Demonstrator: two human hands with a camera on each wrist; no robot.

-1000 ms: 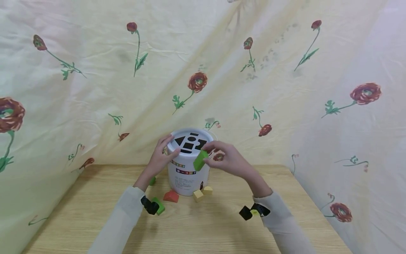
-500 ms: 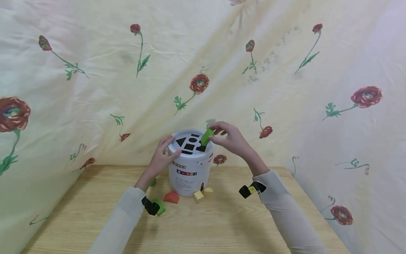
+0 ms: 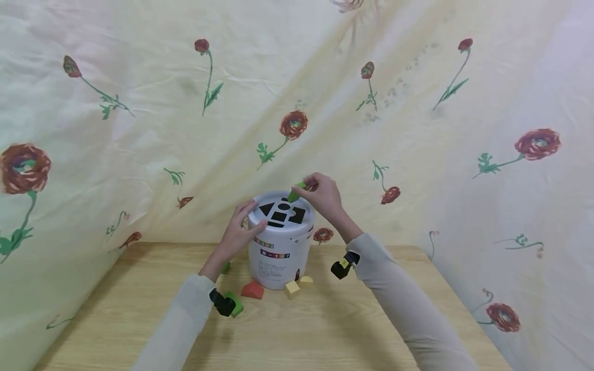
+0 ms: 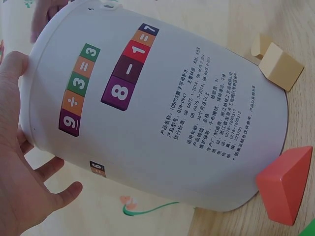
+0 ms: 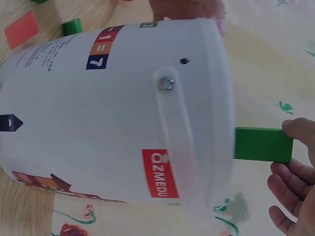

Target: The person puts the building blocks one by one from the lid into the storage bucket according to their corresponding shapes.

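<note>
On the table (image 3: 325, 335) the white bucket (image 3: 278, 252) stands upright, its lid (image 3: 281, 212) cut with black shape holes, and your left hand (image 3: 238, 232) grips its rim at nine o'clock, thumb on the lid and fingers round the wall. Your right hand (image 3: 323, 195) pinches the green block (image 3: 296, 191) at the lid's one o'clock edge, its lower end over the rim. At the bucket's foot lie a red block (image 3: 252, 290) at seven o'clock and two yellow blocks (image 3: 292, 288) at five.
</note>
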